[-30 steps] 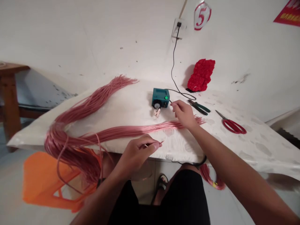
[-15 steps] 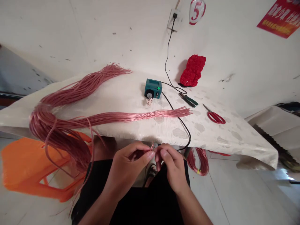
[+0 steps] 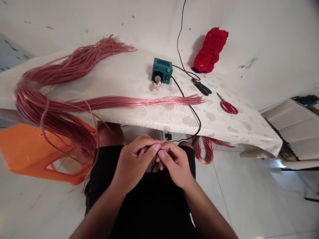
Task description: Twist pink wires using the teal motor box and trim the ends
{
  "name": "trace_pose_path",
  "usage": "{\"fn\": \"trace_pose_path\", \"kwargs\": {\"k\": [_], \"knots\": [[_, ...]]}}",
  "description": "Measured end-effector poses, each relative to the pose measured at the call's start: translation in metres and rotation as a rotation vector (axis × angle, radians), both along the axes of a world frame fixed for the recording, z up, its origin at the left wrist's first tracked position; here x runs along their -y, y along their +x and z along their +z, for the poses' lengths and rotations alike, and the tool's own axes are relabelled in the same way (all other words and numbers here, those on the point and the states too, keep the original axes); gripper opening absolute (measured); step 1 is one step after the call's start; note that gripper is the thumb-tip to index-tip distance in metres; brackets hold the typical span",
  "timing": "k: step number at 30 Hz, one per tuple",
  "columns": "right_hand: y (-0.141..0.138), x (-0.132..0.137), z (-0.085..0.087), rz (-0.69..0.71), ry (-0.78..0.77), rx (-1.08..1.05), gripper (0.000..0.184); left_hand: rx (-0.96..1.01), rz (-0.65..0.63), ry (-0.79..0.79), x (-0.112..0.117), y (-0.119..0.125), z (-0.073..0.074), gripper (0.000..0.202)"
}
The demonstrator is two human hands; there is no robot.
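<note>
My left hand [image 3: 137,161] is closed in a pinch, thumb against forefinger, on the pinkish wire [image 3: 164,141], whose short ends stick up past the fingertips. Touching it from the other side, my right hand [image 3: 175,163] has its thumb and forefinger pressed together at the same wire. Most of the wire is hidden by my fingers. Both hands are over my lap, just in front of the table edge. Beyond them, a long bundle of pink wires [image 3: 119,102] lies across the table, bent back at the left. Behind it stands a small teal machine [image 3: 161,69] with a green button.
Green-handled pliers [image 3: 203,88], red-handled scissors [image 3: 228,107] and a fluffy red object [image 3: 211,49] lie right of the machine. A black cable [image 3: 198,121] hangs over the table edge. An orange stool [image 3: 22,149] stands at left; a tied wire coil [image 3: 208,154] hangs below the table.
My right hand has come left, and its fingertips now meet the left hand's at the wire. The view has tilted down, so the table items appear higher.
</note>
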State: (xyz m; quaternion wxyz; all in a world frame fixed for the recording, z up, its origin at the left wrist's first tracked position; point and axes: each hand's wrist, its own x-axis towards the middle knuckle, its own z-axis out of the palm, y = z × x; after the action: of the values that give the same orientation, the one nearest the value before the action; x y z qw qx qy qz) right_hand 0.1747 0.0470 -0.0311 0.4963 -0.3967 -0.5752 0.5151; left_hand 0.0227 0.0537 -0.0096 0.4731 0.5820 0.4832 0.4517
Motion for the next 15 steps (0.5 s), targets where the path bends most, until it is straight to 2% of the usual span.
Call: {"fn": "trace_pose_path", "kwargs": {"k": [3, 9, 13, 15], "knots": [[0.001, 0.001, -0.001, -0.003, -0.041, -0.03, 0.023, -0.075, -0.016, 0.027, 0.002, -0.002, 0.001, 0.013], [0.003, 0.004, -0.001, -0.06, -0.084, -0.073, 0.02, -0.216, 0.006, 0.125, 0.008, 0.001, 0.006, 0.006], [0.004, 0.006, -0.002, -0.104, -0.112, -0.113, 0.017, -0.244, 0.069, 0.116, 0.012, 0.007, 0.0, 0.002], [0.004, 0.007, -0.004, -0.139, -0.118, -0.122, 0.017, -0.214, 0.104, 0.108, 0.013, 0.01, -0.006, 0.006]]}}
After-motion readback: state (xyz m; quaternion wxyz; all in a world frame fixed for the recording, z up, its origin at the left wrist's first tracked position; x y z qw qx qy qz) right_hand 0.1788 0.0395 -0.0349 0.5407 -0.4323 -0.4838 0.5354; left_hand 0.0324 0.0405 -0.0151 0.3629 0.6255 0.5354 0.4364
